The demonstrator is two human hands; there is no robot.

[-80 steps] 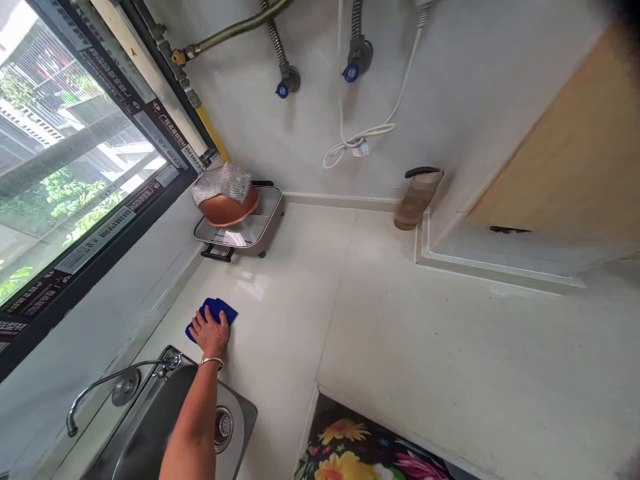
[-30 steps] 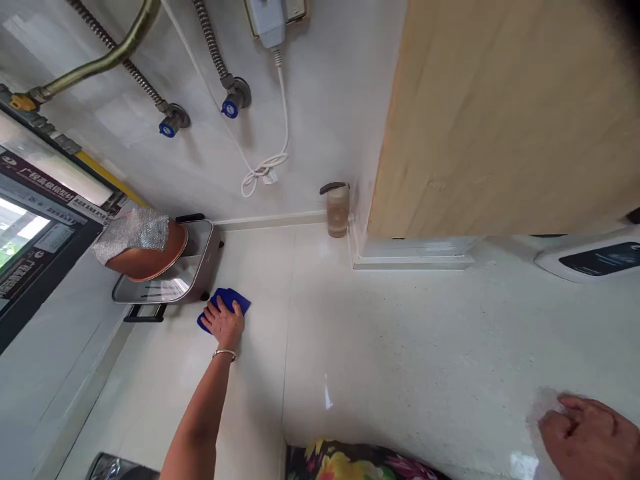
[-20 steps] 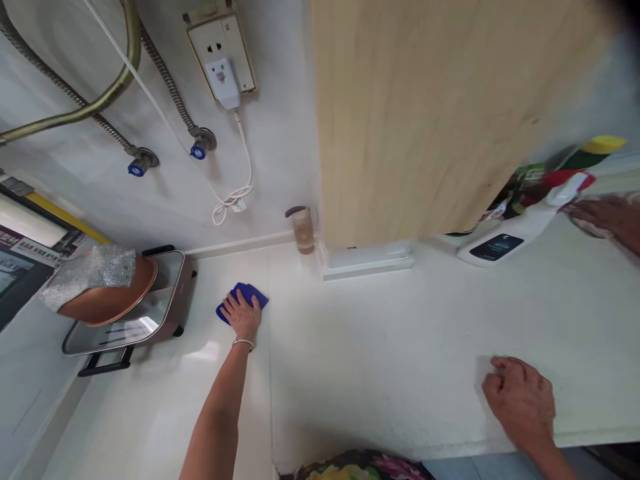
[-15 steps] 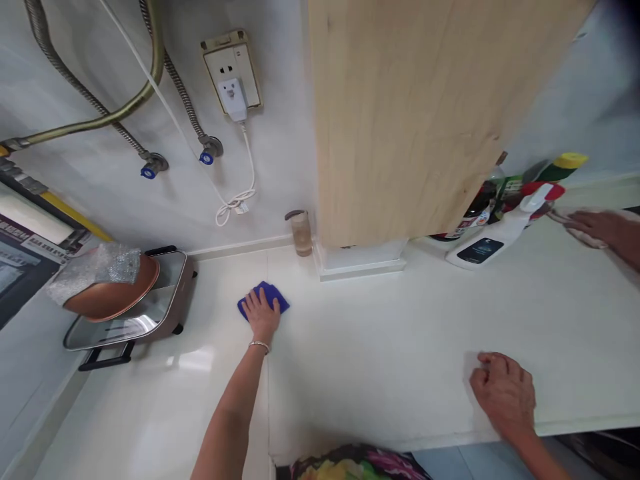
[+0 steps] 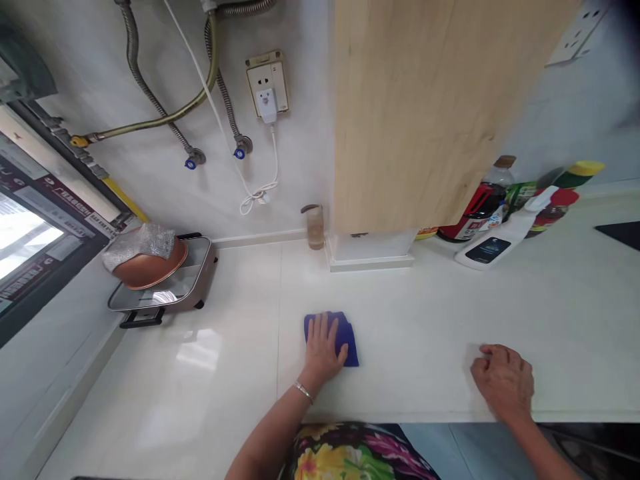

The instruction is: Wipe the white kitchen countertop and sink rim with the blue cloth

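Note:
My left hand lies flat with its fingers spread on a folded blue cloth, pressing it onto the white countertop near the front edge. My right hand rests on the counter further right, close to the edge. Its fingers are curled, perhaps over a thin pale cloth that I cannot make out. A bracelet shows on my left wrist.
A metal electric pan holding a copper bowl under a silvery cloth stands at the back left by the window. A small cup sits beside a wooden cabinet. A white spray bottle and several bottles stand at the back right.
My left hand slid the blue cloth from near the pan rightward and toward the front edge. Another person's hand at the far right has left the view. My right hand stayed put.

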